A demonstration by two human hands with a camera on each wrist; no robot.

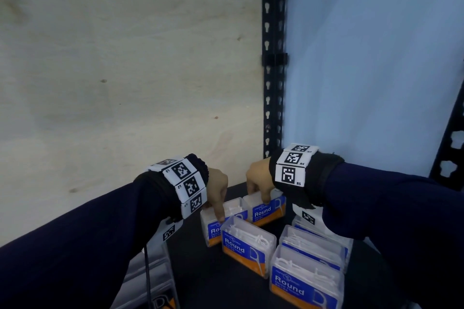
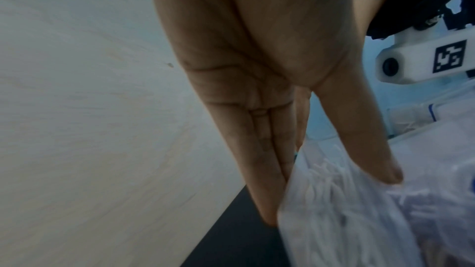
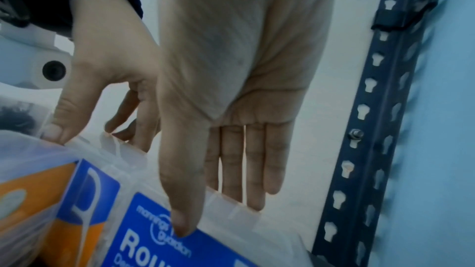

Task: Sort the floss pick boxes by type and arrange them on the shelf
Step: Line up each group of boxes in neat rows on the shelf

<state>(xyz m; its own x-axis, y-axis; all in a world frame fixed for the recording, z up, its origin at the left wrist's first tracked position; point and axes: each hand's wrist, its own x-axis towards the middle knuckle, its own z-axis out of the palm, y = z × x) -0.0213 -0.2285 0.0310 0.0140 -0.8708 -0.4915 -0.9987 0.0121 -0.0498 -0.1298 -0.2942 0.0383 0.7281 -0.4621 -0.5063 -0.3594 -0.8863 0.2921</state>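
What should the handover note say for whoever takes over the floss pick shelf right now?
Left hand: thumb and fingers pinch the back-left Round box.
Right hand: thumb on the label, fingers behind the back-right Round box.
Both boxes stand on the black shelf near the wooden back panel.
Done: three more Round boxes stand in front, one middle, two front right.
Left: square up the back pair; other types hard to identify.

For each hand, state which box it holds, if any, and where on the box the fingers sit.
The left hand pinches the rear-left box at its top edge; the right hand pinches the rear-right box at its top, thumb in front.
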